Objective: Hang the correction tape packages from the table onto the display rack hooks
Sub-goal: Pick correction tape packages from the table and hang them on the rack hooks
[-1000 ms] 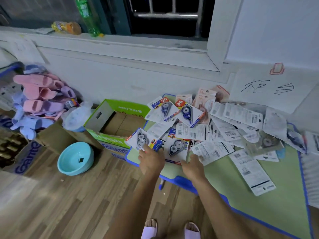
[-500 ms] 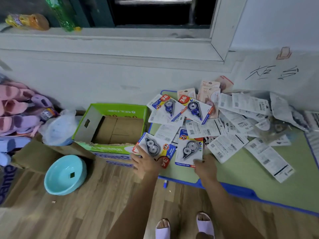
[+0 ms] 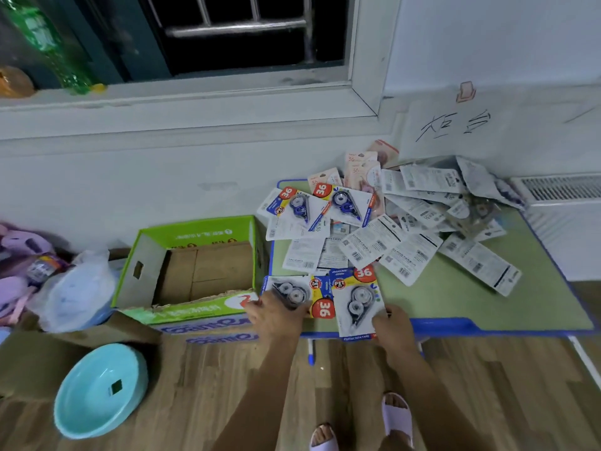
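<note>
Two bare hands are seen in the head view at the near left corner of a low green surface (image 3: 455,304) with a blue rim. The left hand (image 3: 276,317) is laid over the lower edge of a correction tape package with a red "36" badge (image 3: 299,296), lying sideways at the corner; its fingers are curled onto the card, so the package appears to be gripped. The right hand (image 3: 392,330) is set at the lower right corner of a second correction tape package, upright with a grey dispenser (image 3: 356,302), and this card is pinched at its edge. The two packages are overlapped slightly and are touching.

Farther back on the surface, a loose pile of more packages (image 3: 419,219) is spread towards the white wall, most of them face down with white printed backs, and two with blue dispensers face up.

Just beside the surface, on the left, an open green cardboard box (image 3: 192,275) is placed on the wooden floor. A turquoise plastic bowl (image 3: 99,390) is seen nearer, with a thin white plastic bag (image 3: 76,291) behind it. A green plastic bottle (image 3: 48,47) is stood on the window sill. No display rack is seen.
</note>
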